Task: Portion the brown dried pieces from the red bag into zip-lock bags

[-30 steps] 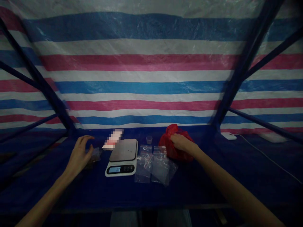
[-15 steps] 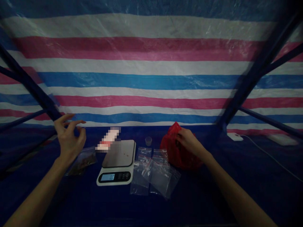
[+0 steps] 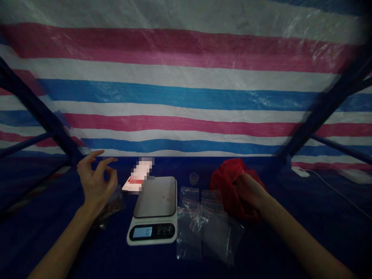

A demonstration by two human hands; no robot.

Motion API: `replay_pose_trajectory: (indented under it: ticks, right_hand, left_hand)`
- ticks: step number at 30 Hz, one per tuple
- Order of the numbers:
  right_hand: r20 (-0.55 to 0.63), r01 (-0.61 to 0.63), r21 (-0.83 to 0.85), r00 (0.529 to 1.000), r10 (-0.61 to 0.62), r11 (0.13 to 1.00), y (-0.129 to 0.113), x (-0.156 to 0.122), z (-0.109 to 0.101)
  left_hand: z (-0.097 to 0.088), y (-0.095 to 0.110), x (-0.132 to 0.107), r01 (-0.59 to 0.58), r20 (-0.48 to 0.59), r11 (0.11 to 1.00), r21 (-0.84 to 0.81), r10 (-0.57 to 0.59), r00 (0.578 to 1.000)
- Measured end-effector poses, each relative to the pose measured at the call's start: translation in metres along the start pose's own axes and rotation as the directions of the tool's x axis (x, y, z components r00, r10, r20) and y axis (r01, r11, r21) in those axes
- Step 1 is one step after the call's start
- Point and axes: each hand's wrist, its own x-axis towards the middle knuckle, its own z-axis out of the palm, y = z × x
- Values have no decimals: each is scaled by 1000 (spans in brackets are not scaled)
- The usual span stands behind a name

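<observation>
My left hand [image 3: 97, 182] is raised above the left of the table, its fingers curved and apart with nothing between them. Partly behind its wrist lies a clear bag with dark bits inside [image 3: 114, 204]. My right hand [image 3: 252, 190] reaches into a red plastic bag [image 3: 222, 184]; its fingers are hidden there. Between the hands stands a white kitchen scale [image 3: 154, 232] with a lit display and a few tiny specks on its metal plate. Several clear zip bags [image 3: 216, 228] overlap to the right of the scale. Behind them sits a small clear cup [image 3: 194, 178].
A pinkish card or packet [image 3: 136, 180], partly pixelated, lies behind the scale. Dark blue metal posts [image 3: 314, 116] slope at both sides, before a striped plastic sheet [image 3: 174, 93]. At the right back is a white box [image 3: 300, 171] with a cable.
My right hand has gone from the red bag's upper edge down into it, and the bag's peak has sunk. My left hand stays raised and open. The view has shifted slightly.
</observation>
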Motion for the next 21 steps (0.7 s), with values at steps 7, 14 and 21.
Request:
replay_pose_trajectory:
  ticks: [7, 14, 21]
  right_hand:
    - [-18, 78, 363, 997, -77, 929, -7, -9, 4]
    - [-101, 242, 610, 968, -229, 755, -57, -58, 31]
    - [183, 44, 521, 970, -162, 853, -73, -38, 126]
  left_hand:
    - [-7, 13, 3, 28, 15, 995, -92, -26, 1000]
    - [-11, 10, 3, 20, 7, 984, -174, -20, 1000]
    - [-12, 17, 4, -64, -22, 975, -214, 61, 998]
